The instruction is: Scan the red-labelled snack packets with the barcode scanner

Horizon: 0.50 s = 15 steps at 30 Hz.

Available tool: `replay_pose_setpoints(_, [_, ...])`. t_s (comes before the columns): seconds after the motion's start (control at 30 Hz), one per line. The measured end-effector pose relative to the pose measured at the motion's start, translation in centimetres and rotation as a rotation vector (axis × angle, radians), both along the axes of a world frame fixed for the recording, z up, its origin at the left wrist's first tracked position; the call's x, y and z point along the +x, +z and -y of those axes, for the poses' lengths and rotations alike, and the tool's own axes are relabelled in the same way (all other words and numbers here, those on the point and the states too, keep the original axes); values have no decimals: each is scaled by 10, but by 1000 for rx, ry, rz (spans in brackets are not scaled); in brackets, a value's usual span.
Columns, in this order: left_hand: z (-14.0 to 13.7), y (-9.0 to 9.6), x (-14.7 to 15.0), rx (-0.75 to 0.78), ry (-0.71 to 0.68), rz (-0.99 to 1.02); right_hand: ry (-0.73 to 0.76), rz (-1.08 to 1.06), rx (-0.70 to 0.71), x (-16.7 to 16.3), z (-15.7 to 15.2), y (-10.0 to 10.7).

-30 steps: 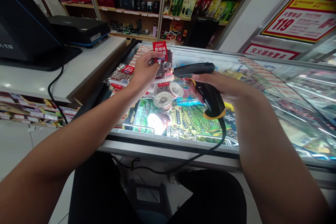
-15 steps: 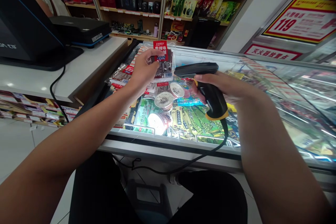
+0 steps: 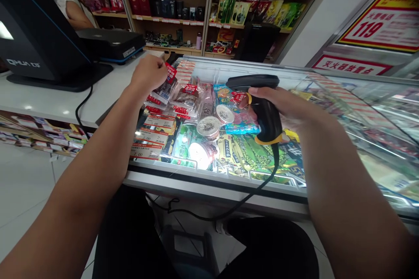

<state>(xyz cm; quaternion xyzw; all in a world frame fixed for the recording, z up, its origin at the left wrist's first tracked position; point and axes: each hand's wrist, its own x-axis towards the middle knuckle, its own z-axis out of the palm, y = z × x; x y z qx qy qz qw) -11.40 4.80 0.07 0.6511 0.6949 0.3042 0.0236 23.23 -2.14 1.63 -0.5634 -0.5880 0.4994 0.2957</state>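
My left hand (image 3: pixel 149 73) is closed on the top edge of a clear snack packet (image 3: pixel 166 90) with a red label, at the left end of the glass-topped freezer. Other clear packets (image 3: pixel 187 98) with red labels lie beside it. My right hand (image 3: pixel 281 104) grips a black and yellow barcode scanner (image 3: pixel 269 117) by its handle, its head pointing left. Below the scanner, a blue bag (image 3: pixel 242 127) and white-lidded cups (image 3: pixel 208 126) show in the freezer. The scanner's cable (image 3: pixel 248 200) droops over the front edge.
A checkout terminal (image 3: pixel 42 39) and a flat black device (image 3: pixel 113 43) stand on the white counter (image 3: pixel 98 100) at left. Orange price tags (image 3: pixel 150 136) line the freezer's left end. A person (image 3: pixel 77 8) is behind the terminal. Stocked shelves (image 3: pixel 170 19) are at the back.
My left hand has moved left with the snack packet, away from the scanner, to the freezer's left end. The packets beneath are now uncovered. My right hand still holds the scanner in nearly the same place.
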Motion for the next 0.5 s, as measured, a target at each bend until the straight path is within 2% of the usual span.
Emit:
replay_pose_setpoints(0.1, [-8,-5,-9,-93,41,-57,44,-45,-19,1,-2,-1])
replay_pose_setpoints(0.33, [-17,-14,-15,-161,115,-303,96,-150,-20,1,-2,-1])
replay_pose_setpoints(0.5, [-20,-16,-15,-319,116,-310,8,-124,-25,0,0,1])
